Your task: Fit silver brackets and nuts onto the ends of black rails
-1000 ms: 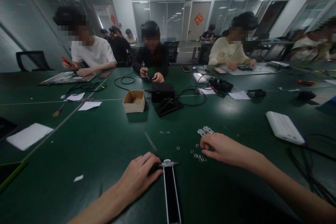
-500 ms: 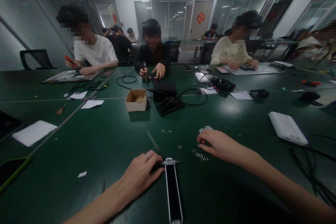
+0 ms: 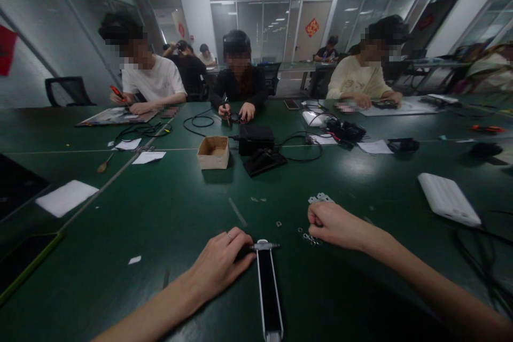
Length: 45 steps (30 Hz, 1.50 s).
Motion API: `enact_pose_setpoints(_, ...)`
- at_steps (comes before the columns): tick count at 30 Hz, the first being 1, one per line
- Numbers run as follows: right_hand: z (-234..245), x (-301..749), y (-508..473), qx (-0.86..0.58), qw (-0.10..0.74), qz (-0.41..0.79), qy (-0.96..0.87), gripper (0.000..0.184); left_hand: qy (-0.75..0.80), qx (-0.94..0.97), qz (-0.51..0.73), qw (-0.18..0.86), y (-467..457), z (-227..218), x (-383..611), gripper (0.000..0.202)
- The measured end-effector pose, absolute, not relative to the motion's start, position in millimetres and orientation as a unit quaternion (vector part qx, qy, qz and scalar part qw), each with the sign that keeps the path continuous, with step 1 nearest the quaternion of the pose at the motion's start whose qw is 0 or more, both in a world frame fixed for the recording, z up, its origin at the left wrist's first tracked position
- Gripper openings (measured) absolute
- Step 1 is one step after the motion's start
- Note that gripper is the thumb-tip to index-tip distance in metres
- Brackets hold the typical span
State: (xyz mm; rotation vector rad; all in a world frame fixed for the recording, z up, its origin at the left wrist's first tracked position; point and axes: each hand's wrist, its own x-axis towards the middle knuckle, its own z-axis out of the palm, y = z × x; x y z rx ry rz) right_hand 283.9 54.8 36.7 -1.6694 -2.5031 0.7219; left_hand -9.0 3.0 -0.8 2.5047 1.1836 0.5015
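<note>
The left hand (image 3: 222, 259) lies half-curled on the metal-capped end of a long black bar (image 3: 269, 294), which looks stiff and is best taken by its shaft. The right hand (image 3: 339, 226) curls narrow just beside small loose nuts (image 3: 308, 239), light and fiddly to pinch; whether it holds one, I cannot tell. A metal bracket (image 3: 320, 199) lies just past its knuckles, and an open cardboard box (image 3: 213, 152) stands farther ahead, its contents too dim to tell.

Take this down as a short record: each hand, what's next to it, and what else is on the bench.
Left hand: resting at the end of a black, white-edged bar with a metal crosspiece
Right hand: curled, beside small metal nuts, near a metal bracket
Rest: green workbench, open cardboard box, white power bank, seated co-workers
</note>
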Motion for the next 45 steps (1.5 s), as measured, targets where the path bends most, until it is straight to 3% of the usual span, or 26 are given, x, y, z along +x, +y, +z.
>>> enact_pose_setpoints(7, 50, 275, 45, -0.514, 0.064, 0.249, -0.819, 0.009, 0.436, 0.846, 0.233, 0.202, 2, 8, -9, 0.021)
enact_pose_setpoints(15, 55, 225, -5, -0.409, 0.221, 0.448, -0.764, 0.008, 0.322, 0.844, 0.35, 0.248, -20, 24, 5, 0.015)
enact_pose_setpoints(22, 43, 216, -18, -0.396, 0.266, 0.501, -0.722, 0.008, 0.318, 0.814, 0.381, 0.302, -31, 36, 16, 0.01)
enact_pose_setpoints(25, 40, 217, -16, -0.395, 0.276, 0.454, -0.749, 0.006, 0.32, 0.824, 0.363, 0.294, -24, 32, 11, 0.008)
enact_pose_setpoints(29, 32, 224, -6, -0.372, 0.307, 0.302, -0.823, 0.011, 0.301, 0.884, 0.289, 0.209, -3, 28, -5, 0.007)
enact_pose_setpoints(34, 14, 232, 6, -0.393, 0.284, 0.142, -0.863, 0.014, 0.387, 0.897, 0.128, 0.172, 19, 30, -21, 0.008)
enact_pose_setpoints(38, 1, 230, 6, -0.411, 0.243, 0.095, -0.874, 0.016, 0.4, 0.895, 0.088, 0.175, 21, 28, -20, 0.009)
enact_pose_setpoints(45, -7, 227, 4, -0.386, 0.273, 0.073, -0.878, 0.016, 0.413, 0.88, 0.115, 0.205, 19, 24, -17, 0.009)
